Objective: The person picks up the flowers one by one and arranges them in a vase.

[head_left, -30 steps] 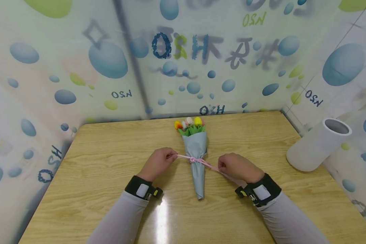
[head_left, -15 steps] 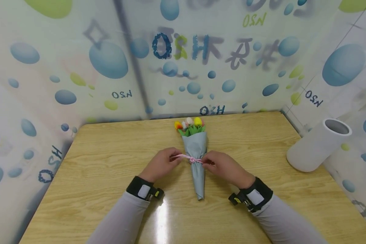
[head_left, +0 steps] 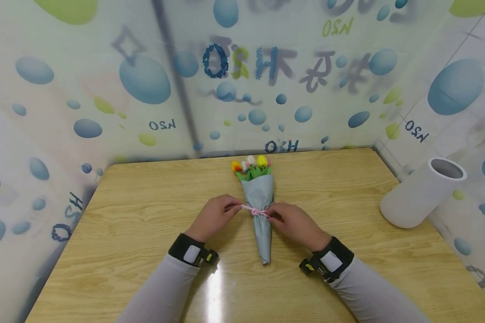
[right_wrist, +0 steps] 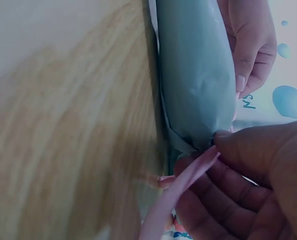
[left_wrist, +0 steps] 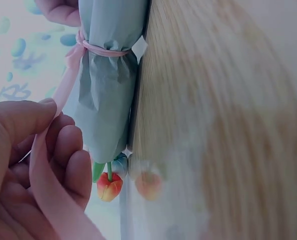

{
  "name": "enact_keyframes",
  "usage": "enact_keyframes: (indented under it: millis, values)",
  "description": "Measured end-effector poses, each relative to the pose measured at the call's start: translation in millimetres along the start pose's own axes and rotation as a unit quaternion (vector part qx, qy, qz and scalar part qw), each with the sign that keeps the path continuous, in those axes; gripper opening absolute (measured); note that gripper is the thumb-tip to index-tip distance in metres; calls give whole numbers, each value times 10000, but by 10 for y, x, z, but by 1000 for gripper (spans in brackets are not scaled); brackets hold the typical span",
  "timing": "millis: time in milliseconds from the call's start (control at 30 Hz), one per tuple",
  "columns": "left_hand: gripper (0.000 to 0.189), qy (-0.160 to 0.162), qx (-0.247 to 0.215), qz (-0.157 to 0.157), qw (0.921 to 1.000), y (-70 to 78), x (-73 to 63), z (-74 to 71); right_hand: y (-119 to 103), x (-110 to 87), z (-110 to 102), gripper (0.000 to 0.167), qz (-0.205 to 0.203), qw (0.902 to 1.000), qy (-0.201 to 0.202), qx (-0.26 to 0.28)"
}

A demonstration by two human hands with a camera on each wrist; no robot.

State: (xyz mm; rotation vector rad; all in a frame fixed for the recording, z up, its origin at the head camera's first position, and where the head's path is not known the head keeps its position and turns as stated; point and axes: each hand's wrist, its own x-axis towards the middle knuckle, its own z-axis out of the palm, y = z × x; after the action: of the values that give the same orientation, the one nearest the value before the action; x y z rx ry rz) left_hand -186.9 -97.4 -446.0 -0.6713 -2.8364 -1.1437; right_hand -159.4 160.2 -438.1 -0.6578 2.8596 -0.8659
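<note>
Fingers [head_left: 231,201] of the left hand [head_left: 212,217] pinch one side of a pink ribbon [head_left: 246,207] in the head view, while those of the right hand [head_left: 299,224] grip it across the knot [head_left: 255,211]. Between them the bouquet [head_left: 260,188] lies on the bench [head_left: 145,193], its tulips [head_left: 262,161] pointing away from the person, the narrow foot of its grey-blue wrap [head_left: 264,242] pointing back. Lying so, it probably needs no steadying, which frees both hands for the ribbon. A white vase [head_left: 406,197] sits well apart near the bench's right edge, perhaps to be out of the way.

From the left wrist, the ribbon passes between thumb [left_wrist: 26,117] and curled fingers, and its loose tail trails across the palm. The stretch up to the knot runs straight, so it looks lightly taut. The ribbon rings the wrap at a gathered waist, a narrowing that likely stops it sliding. An orange-red tulip [left_wrist: 109,189] shows beyond the wrap's open end.

From the right wrist, thumb and fingers pinch the ribbon close beside the wrap, a free length trailing past them; so short a hold presumably gives finer control. Knot and left-hand grip are hidden here.
</note>
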Motion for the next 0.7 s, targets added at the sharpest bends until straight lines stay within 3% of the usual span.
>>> enact_keyframes:
  millis: [200,700]
  values:
    - [14,64,57,-29,10000,12,-53,-14,48,-1,40,5,13,9998,77,160]
    - [12,68,133,-556,9983,-54,-212,-106,15,-10,36,3,165,9997,99,150]
